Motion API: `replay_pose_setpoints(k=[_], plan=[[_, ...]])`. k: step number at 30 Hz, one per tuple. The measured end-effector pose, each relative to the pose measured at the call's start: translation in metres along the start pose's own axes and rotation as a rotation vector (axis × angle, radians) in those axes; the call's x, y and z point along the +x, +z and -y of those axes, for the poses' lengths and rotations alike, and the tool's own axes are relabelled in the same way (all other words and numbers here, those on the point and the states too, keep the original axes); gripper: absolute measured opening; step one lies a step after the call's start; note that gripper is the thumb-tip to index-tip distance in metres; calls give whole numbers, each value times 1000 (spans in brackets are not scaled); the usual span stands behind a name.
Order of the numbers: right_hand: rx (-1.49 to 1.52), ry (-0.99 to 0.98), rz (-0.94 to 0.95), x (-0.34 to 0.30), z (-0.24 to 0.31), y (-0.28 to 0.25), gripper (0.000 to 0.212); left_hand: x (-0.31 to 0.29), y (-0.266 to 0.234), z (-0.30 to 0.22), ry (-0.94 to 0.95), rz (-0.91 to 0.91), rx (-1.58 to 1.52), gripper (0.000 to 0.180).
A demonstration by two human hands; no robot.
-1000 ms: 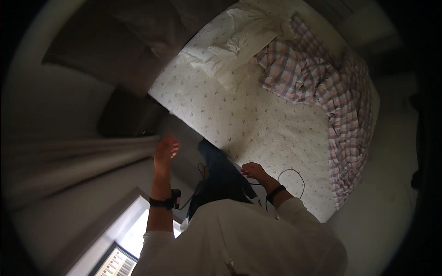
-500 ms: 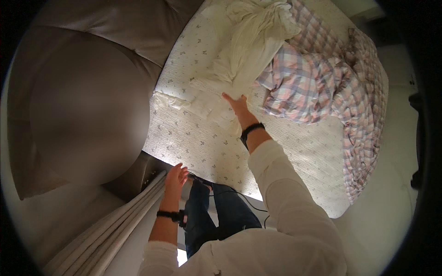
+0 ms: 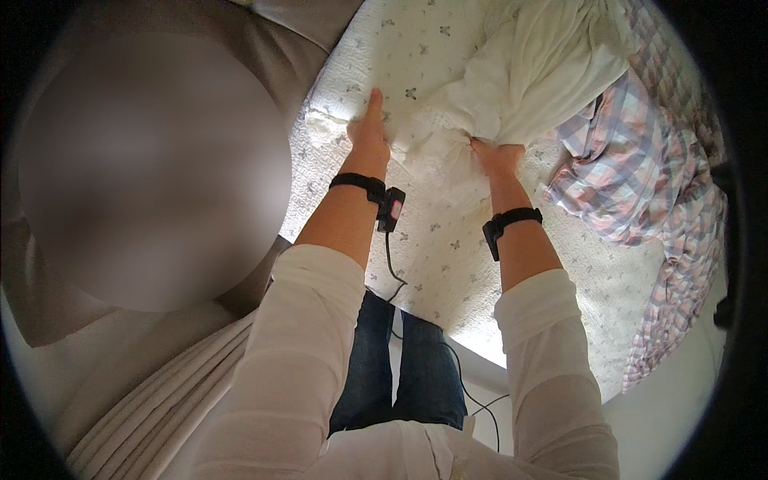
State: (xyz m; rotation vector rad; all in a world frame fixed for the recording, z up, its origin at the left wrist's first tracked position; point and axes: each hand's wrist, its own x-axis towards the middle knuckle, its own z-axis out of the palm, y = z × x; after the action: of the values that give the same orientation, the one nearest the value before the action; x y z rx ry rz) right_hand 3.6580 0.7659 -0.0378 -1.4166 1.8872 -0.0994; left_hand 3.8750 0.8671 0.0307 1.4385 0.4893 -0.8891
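A thin off-white cloth, bunched and creased, lies across the pale quilted mattress cover, which carries a small butterfly print. My right hand is closed on a gathered fold at the cloth's near side. To the left, my left hand rests at the cloth's near edge, one finger stretched out away from me. Its other fingers are partly hidden. A crumpled strip of cloth shows just left of this hand. Dark straps circle both wrists, and the left one bears a small black device.
Plaid pink, grey and white bedding lies heaped along the right side. A brown padded surface borders the bed at left, partly covered by a blurred round patch. Pleated curtain hangs at lower left. Black cable runs beside my legs.
My left hand has moved up from beside the bed onto the cloth's edge. My right hand, open before, has closed on a fold. The view has shifted nearer the bed.
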Motion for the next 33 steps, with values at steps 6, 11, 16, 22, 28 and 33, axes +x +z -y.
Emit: replay_pose_setpoints(k=[6,11,16,22,28,33], plan=[[548,-190,-97,-86,5,-19,90,-32,-27,0,165,25,-22,78],[504,-58,73,-205,-34,-28,88,-101,-130,3,51,-85,-47,66],[261,-153,304,-293,-74,0,96,-112,-232,-4,-13,-409,67,55],[715,61,399,-226,-79,-25,72,-73,-263,-9,-24,-312,240,67],[745,59,201,-187,16,-89,41,-133,-240,-9,289,-527,1040,98],[761,-131,107,-268,68,-160,38,-236,-188,-14,680,245,982,74]])
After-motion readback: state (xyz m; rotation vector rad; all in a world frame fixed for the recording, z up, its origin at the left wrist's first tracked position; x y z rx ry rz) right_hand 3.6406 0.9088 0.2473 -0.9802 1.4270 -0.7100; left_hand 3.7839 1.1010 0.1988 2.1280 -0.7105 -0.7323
